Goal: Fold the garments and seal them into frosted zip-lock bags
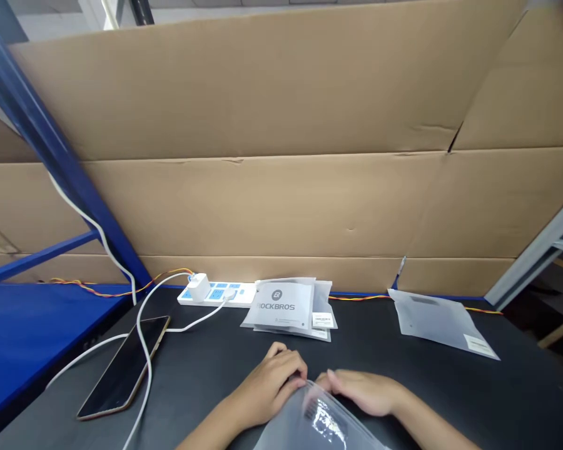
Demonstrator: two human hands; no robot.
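A translucent plastic bag (319,422) with a glossy patch and a dark printed mark lies at the bottom of the head view, its lower part cut off by the frame. My left hand (276,384) pinches the bag's top corner between thumb and bent fingers. On the other side, my right hand (363,389) is at the bag's upper edge, thumb on top. Its fingertips are partly seen through the plastic; whether they are inside or behind it, I cannot tell.
On the black table (206,369) are a stack of frosted ROCKBROS bags (281,303), another frosted bag (441,322) at right, a power strip (241,294) with a white charger (198,287), and a phone (124,369) under a white cable (145,350). Cardboard (272,206) walls the back.
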